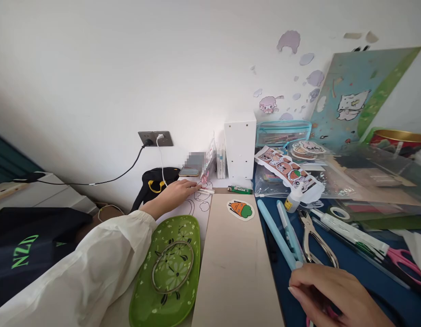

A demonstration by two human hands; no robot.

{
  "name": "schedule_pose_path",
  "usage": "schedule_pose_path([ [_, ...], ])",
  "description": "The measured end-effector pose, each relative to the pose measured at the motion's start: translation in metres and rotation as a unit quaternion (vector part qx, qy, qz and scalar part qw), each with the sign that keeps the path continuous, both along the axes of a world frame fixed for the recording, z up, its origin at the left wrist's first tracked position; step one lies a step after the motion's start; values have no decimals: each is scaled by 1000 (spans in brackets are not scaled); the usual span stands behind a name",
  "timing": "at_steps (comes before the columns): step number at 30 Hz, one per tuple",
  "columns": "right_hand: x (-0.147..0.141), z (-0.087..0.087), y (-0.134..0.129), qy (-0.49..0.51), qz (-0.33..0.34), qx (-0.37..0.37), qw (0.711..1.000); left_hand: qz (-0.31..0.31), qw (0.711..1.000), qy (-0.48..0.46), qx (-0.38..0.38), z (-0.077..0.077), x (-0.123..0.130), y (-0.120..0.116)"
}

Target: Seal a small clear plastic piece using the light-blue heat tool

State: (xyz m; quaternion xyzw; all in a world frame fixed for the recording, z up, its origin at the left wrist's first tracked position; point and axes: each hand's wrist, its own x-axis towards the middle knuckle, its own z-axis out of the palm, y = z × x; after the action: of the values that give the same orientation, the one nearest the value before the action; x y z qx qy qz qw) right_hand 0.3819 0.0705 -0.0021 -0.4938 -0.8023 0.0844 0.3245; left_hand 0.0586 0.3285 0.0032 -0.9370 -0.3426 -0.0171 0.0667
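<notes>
At the back left, my left hand (178,194) lies over a white sheet with line drawings (193,209). Its fingers are stretched out, with the tips beside thin white sticks (206,190). My right hand (336,290) is at the lower right, thumb and index finger drawn together at the near end of a light blue two-armed tool (278,234). Whatever sits between those fingers is hidden. Between the hands runs a beige board (235,268), bearing a carrot cut-out (240,210) and a green lighter-like object (240,190).
A green tray (142,290) with a metal ring (172,290) sits near my left sleeve. On the blue mat at right are a hole punch (317,238), a small bottle (292,202), pink-handled scissors (406,263) and a tape roll (339,212). A phone (190,172) and white box (240,150) stand behind.
</notes>
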Motion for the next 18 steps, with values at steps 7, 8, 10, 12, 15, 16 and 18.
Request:
schedule_pose_path([
  [7, -2, -7, 0, -13, 6, -31, 999, 37, 999, -36, -3, 5, -2, -5],
  [8, -2, -7, 0, -11, 6, -38, 999, 49, 998, -47, -5, 9, -4, -9],
  [10, -1, -7, -1, -8, 7, -44, 999, 81, 994, -74, -8, 21, -14, -21],
  [12, -1, -6, -2, -11, 12, -48, 999, 117, 988, -102, -12, 34, -27, -40],
  [15, 0, -6, -2, -6, 22, -46, 999, 176, 974, -137, -29, 48, -49, -77],
  [16, 0, -7, -2, -6, 24, -44, 999, 199, 969, -146, -33, 50, -56, -90],
  [18, 1, -8, -2, -11, 25, -46, 999, 242, 956, -158, -59, 49, -67, -117],
])
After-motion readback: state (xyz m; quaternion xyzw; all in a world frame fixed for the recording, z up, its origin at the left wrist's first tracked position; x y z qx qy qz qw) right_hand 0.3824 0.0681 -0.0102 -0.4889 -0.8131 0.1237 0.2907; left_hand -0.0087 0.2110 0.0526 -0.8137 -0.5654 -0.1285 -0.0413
